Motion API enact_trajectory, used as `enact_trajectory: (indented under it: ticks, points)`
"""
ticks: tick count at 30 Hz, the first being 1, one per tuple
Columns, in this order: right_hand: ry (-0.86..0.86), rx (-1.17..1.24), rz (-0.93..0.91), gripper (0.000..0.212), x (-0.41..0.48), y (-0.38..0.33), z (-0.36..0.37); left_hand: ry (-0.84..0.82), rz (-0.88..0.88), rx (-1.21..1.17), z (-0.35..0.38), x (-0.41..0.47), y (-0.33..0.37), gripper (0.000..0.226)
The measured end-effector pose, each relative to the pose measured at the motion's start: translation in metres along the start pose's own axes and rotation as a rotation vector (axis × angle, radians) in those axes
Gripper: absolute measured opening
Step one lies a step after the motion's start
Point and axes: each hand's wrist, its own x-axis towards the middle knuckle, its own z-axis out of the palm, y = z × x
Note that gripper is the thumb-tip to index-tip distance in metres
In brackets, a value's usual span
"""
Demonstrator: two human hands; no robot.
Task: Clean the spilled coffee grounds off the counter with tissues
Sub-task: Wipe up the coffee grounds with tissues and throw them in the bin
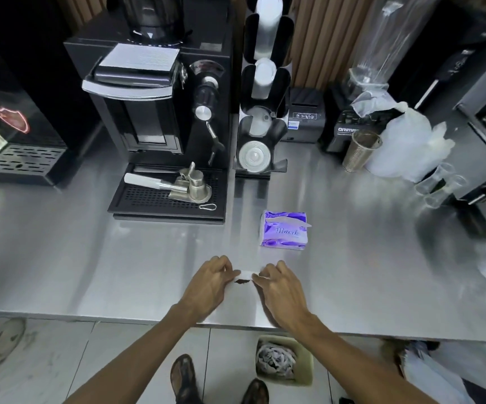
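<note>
1. A small dark-brown heap of coffee grounds (241, 282) lies on a white tissue (247, 276) near the front edge of the brushed steel counter (90, 258).
2. The left hand (210, 282) and right hand (280, 287) pinch the tissue's two ends.
3. A purple tissue pack (284, 230) sits just beyond, to the right.
4. A black coffee machine (154, 112) stands far left.

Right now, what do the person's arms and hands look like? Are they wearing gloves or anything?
No gloves. The left hand and right hand are bare. The left forearm and right forearm are bare too, with no sleeves reaching into view. No watch or bracelet shows on either wrist. A small thing like a ring would be too hard to make out here.
</note>
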Motion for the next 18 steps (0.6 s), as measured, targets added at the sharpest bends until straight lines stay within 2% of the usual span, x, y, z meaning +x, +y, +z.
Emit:
enact_trajectory:
  ticks: [4,8,12,15,18]
  points:
    - [0.096,0.090,0.192,0.020,0.011,-0.001,-0.005,0.003,0.053,-0.038,-0.012,0.029,-0.007,0.021]
    - [0.095,-0.008,0.281,0.027,0.014,0.001,-0.009,-0.077,0.171,-0.001,-0.017,0.060,-0.005,0.027]
    - [0.151,-0.039,0.391,0.019,-0.002,-0.016,-0.007,-0.171,0.278,0.053,-0.018,0.068,-0.005,0.030]
    - [0.160,-0.014,0.514,0.035,-0.010,-0.047,-0.005,-0.201,0.353,0.048,-0.017,0.059,-0.013,0.031]
    - [0.122,-0.024,0.571,0.023,-0.011,-0.076,-0.004,-0.175,0.376,-0.007,-0.018,0.045,-0.023,0.023]
